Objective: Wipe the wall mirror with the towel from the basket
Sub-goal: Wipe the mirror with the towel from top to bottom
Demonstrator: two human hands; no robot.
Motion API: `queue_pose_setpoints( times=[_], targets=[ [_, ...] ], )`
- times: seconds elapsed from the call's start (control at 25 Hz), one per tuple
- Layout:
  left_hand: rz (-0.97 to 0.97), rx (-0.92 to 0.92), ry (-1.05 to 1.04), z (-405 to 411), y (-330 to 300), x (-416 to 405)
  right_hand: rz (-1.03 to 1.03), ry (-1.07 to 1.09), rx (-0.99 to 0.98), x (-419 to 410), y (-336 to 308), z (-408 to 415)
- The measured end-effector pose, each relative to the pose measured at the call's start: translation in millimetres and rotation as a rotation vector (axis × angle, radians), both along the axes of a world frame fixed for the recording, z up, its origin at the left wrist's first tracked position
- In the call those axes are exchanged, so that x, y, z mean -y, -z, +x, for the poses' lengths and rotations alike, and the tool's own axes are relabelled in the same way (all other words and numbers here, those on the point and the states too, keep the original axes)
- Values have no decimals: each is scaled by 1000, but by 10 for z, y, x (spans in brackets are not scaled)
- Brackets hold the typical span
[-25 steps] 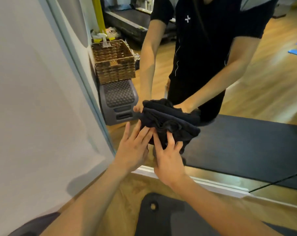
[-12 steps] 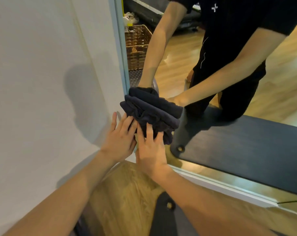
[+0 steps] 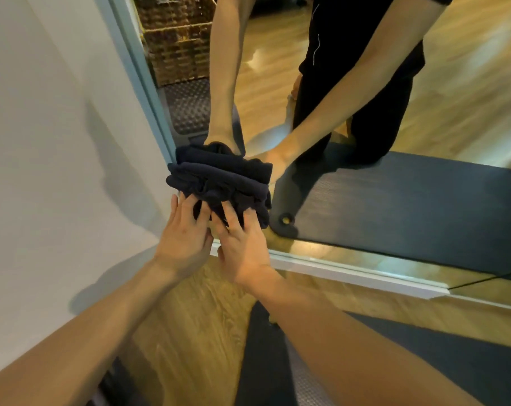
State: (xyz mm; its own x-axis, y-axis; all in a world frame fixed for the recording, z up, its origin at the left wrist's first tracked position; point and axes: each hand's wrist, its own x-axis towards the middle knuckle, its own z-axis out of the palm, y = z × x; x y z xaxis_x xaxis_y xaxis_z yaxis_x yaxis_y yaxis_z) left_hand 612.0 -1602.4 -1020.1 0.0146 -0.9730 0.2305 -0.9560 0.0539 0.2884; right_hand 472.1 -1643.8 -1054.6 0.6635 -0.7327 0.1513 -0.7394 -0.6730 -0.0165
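Observation:
A bunched dark navy towel point(image 3: 219, 180) is pressed against the wall mirror point(image 3: 424, 112), close to the mirror's lower left corner. My left hand point(image 3: 184, 232) and my right hand point(image 3: 242, 244) lie side by side just below the towel, straight fingers spread and pressing its lower folds onto the glass. The fingertips are partly buried in the cloth. The mirror reflects both arms, the towel's other side and a wicker basket point(image 3: 178, 45).
The pale mirror frame point(image 3: 140, 83) runs up the left edge and along the bottom. A white wall point(image 3: 49, 142) lies to the left. Below are a wooden floor point(image 3: 190, 317) and a dark exercise mat point(image 3: 365, 361), also reflected in the glass.
Both hands have slid the towel leftward across the glass toward the mirror's left frame. Since half a second ago the towel sits a little higher, and the view has closed in.

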Motion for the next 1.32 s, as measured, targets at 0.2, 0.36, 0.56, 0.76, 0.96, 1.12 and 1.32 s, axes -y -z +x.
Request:
queue_pose_setpoints(
  times=[0.2,0.36,0.56,0.76,0.96,1.12,1.32],
  targets=[
    [-1,-86,36,-504,23,-4,-172,-75,193,98,-21,-710],
    [3,-130,88,-1171,10,79,-242,-66,149,190,-82,-1452],
    [36,-13,196,-2134,-17,188,-319,-36,114,280,-123,-2626],
    [35,102,326,-3390,-182,349,-312,73,96,320,-185,-3950],
    [85,145,449,-4446,-364,465,-316,156,18,362,-361,-5102],
    [1,193,580,-4958,-427,604,-387,133,-33,441,-553,-5894],
    [-40,276,598,-5300,-373,703,-452,154,97,419,-517,-6100]
  ],
)
